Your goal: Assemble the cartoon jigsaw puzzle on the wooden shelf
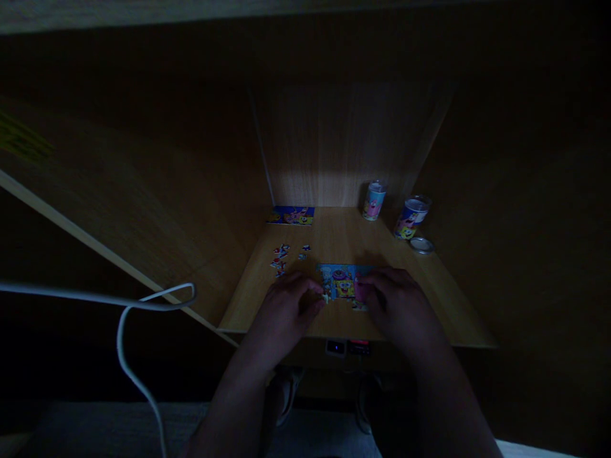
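Possibly, the colourful, partly assembled flat cartoon jigsaw [341,280] on the light-brown wooden shelf [443,312] risked splitting if the left hand [289,302], pinched around a small pale piece [326,298], pressed hard beside the right hand [398,299] (half-curled, hold unclear).

In dim light, a wood-grain back panel [344,140] rises from the far edge of the surface [338,238] between darker side panels [181,216]; grey floor [324,440] lies below.

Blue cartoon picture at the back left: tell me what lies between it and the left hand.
In the head view, several small loose puzzle pieces lie between the blue cartoon picture and the left hand.
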Demonstrator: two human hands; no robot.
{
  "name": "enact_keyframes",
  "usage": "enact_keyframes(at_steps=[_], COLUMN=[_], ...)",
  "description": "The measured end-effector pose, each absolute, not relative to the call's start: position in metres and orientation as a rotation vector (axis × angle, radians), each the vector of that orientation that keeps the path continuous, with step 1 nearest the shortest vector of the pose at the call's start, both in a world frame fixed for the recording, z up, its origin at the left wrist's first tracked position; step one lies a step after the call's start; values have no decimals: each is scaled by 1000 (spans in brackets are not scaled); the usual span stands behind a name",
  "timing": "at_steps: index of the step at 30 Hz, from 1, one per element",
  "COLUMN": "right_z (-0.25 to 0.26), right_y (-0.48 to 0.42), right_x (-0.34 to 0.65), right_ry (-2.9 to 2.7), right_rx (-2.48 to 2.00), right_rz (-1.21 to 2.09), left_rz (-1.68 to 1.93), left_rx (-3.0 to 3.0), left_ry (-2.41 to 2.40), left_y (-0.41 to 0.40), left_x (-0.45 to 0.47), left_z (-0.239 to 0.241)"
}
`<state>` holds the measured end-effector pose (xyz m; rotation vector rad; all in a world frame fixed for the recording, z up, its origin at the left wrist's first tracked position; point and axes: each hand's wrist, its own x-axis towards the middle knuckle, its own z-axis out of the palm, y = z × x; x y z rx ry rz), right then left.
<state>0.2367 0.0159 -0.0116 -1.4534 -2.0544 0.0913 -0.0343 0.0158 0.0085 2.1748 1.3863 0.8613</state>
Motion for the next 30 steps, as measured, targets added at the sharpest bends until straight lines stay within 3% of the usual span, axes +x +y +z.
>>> enact_keyframes(at_steps=[12,30], right_z=[-9,-8], right_y=[15,15], right_x=[236,235], right_ry=[-2049,-2061], right_rx=[-1472,-1485], right_rz=[97,93], left_rz=[891,829], left_rx=[2336,2434], left_ry=[1179,1261], left_y=[6,6], left_x=[-8,4], left_z=[12,13])
